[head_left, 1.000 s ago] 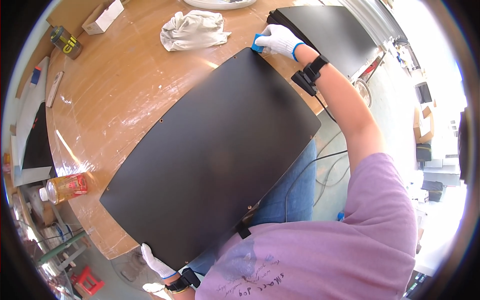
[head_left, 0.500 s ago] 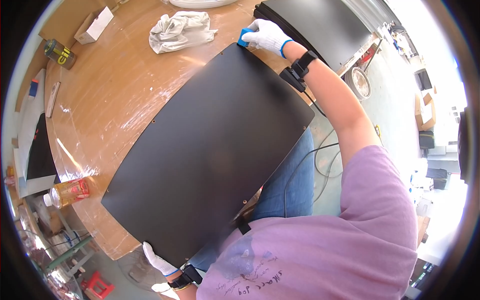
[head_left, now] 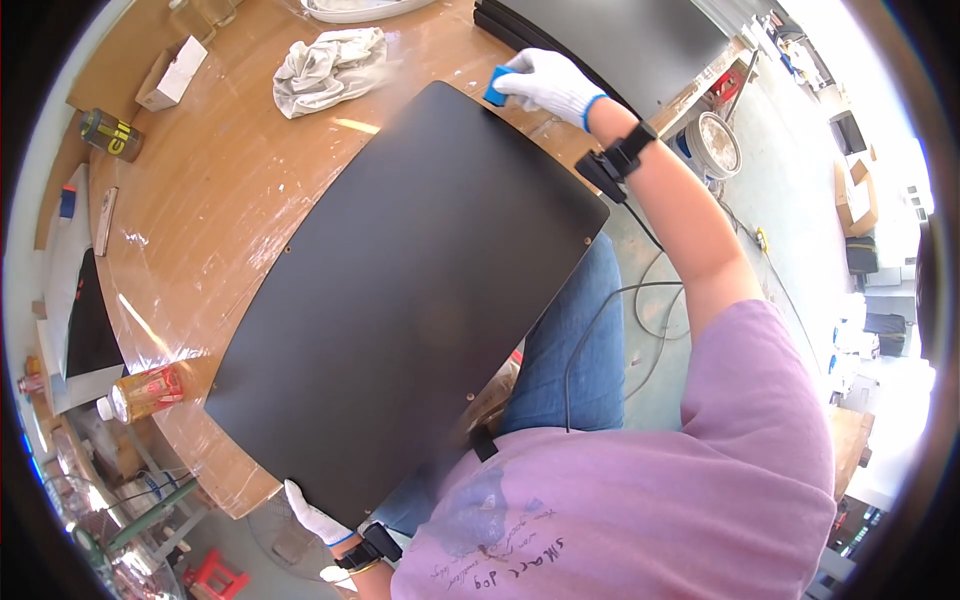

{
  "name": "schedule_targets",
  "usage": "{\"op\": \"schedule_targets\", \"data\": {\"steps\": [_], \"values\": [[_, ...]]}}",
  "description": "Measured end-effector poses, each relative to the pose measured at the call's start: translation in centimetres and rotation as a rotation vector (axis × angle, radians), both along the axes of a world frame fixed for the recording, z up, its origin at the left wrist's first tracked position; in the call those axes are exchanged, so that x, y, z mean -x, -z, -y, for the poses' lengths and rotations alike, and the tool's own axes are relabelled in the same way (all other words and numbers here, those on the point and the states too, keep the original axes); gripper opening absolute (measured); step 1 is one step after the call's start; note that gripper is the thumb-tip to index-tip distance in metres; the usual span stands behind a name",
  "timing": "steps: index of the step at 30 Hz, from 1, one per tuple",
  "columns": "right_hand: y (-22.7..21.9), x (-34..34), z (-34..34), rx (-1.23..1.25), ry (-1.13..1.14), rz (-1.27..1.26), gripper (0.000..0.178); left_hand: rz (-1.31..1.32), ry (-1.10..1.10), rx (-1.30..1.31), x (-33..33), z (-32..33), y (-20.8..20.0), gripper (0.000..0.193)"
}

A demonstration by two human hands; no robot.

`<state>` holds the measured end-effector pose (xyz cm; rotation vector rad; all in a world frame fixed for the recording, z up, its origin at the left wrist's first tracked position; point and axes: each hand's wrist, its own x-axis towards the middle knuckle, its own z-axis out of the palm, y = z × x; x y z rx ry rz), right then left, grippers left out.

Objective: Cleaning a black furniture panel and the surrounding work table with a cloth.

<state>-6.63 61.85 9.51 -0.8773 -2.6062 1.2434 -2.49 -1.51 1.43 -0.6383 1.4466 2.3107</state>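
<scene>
A large black curved panel (head_left: pixel 400 290), with small holes along its edges, lies slanted across the table's near edge and over my lap. My right hand (head_left: pixel 550 85), in a white knit glove with a blue cuff, pinches a small blue block (head_left: pixel 496 87). It is at the panel's far right edge, just past the far corner; whether the block touches the edge I cannot tell. At the near left end, my gloved left hand (head_left: pixel 318 517) grips the panel's edge. Part of that hand is hidden beneath the panel.
On the brown table (head_left: pixel 210 250) lie a crumpled grey cloth (head_left: pixel 330 72), a drink bottle (head_left: pixel 145 393), a dark cup (head_left: pixel 112 134) and a white box (head_left: pixel 172 74). More black panels (head_left: pixel 620 45) are stacked far right. A bucket (head_left: pixel 712 146) and cables (head_left: pixel 645 300) are on the floor.
My right hand has moved the blue block from the panel's far corner a little way rightward along its edge. The view has shifted slightly; my left hand keeps its place on the panel.
</scene>
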Motion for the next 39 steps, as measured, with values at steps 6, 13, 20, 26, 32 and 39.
{"op": "schedule_targets", "data": {"steps": [6, 13, 20, 26, 32, 39], "values": [[1.9, -1.3, -0.1, -0.103, 0.011, 0.004, 0.049, -0.003, -0.019, 0.049, 0.0, 0.6, 0.5, 0.047], [-0.3, -12.0, 2.1, -0.177, 0.080, 0.230, 0.040, 0.000, 0.026, -0.005, -0.1, -0.2, -0.5, 0.050], [-0.6, -9.2, 1.4, -0.175, 0.101, 0.050, 0.046, 0.000, -0.017, 0.074, 0.0, -1.0, -0.7, 0.048], [2.1, -9.2, 1.6, -0.293, 0.095, 0.056, 0.046, 0.017, -0.031, 0.117, 0.2, -1.0, -0.7, 0.049], [0.5, -17.7, 3.2, -0.173, 0.189, 0.195, 0.049, -0.007, 0.039, 0.021, 0.3, 0.2, -0.2, 0.050], [0.4, -16.9, 3.1, 0.071, 0.340, 0.048, 0.049, 0.039, 0.036, -0.002, 0.1, -1.3, -1.0, 0.050]]}}
